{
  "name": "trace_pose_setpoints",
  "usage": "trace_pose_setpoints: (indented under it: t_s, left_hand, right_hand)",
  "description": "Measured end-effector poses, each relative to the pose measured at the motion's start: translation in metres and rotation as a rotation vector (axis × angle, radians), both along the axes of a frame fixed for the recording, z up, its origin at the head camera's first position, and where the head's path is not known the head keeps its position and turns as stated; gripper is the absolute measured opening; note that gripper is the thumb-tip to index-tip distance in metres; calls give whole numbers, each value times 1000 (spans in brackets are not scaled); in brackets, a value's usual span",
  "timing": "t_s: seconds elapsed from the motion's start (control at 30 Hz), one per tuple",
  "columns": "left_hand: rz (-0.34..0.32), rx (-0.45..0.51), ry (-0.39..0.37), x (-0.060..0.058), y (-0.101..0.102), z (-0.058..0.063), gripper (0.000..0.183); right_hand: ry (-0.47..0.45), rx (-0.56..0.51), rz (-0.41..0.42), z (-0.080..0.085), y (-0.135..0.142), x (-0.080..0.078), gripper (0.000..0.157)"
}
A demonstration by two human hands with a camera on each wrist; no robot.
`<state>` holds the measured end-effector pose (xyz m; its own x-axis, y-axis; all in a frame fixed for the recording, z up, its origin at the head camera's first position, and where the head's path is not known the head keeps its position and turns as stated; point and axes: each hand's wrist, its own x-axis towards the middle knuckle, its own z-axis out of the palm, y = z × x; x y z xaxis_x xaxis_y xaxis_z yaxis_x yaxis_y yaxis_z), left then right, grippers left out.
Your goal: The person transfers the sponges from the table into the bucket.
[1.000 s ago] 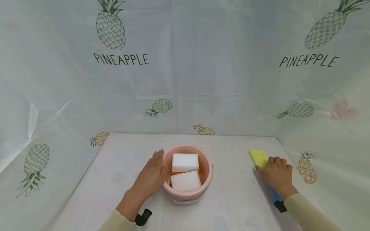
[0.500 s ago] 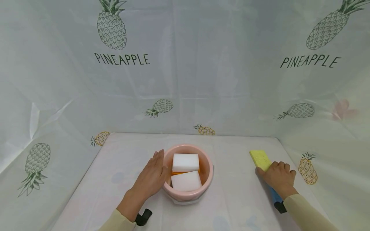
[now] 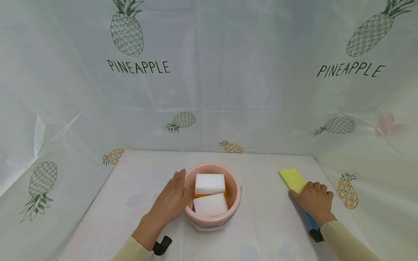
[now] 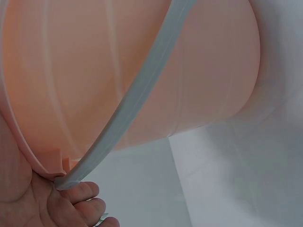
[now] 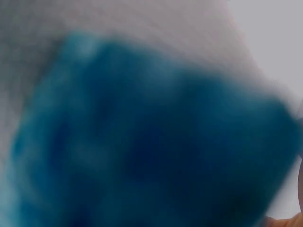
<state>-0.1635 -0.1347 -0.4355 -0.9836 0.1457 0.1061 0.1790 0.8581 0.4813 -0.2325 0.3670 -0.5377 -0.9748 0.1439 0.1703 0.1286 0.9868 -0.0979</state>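
Note:
My left hand (image 3: 171, 197) lies with straight fingers against the left rim of a pink bucket (image 3: 206, 219). In the left wrist view its palm and fingers (image 4: 89, 211) touch the rim by the base of the grey handle (image 4: 128, 111). Inside the bucket sit two white sponges (image 3: 209, 183), with an orange edge showing between them. At the right, my right hand (image 3: 315, 199) grips a yellow sponge (image 3: 292, 179), which sticks out beyond the thumb. A blue sponge (image 3: 310, 220) shows under the wrist; it fills the right wrist view, blurred. Whether both sponges are gripped is hidden.
A white cloth covers the table (image 3: 261, 210). Pineapple-printed sheeting (image 3: 254, 90) hangs behind it and along both sides. Black wrist straps (image 3: 161, 245) show on both arms.
My right hand has shifted slightly right and toward me, and the far end of the yellow sponge has swung a little left. My left hand and the bucket stay in place.

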Motion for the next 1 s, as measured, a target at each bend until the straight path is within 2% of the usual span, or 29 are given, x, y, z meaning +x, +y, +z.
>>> trace_pose_setpoints:
  t_s: [0.17, 0.3, 0.63, 0.77, 1.0]
  left_hand:
    - [1, -6, 1, 0, 0, 0, 60]
    - [4, -13, -7, 0, 1, 1, 60]
    - [-1, -27, -12, -1, 1, 3, 61]
    - [0, -29, -8, -2, 0, 1, 61]
    - [0, -21, 2, -1, 0, 0, 60]
  right_hand:
    - [108, 33, 52, -3, -1, -3, 72]
    - [155, 47, 90, -3, -4, -5, 70]
    - [343, 78, 238, 9, -26, -9, 66]
    - [425, 94, 307, 18, -40, -10, 67]
    - [461, 82, 402, 49, -70, -7, 72]
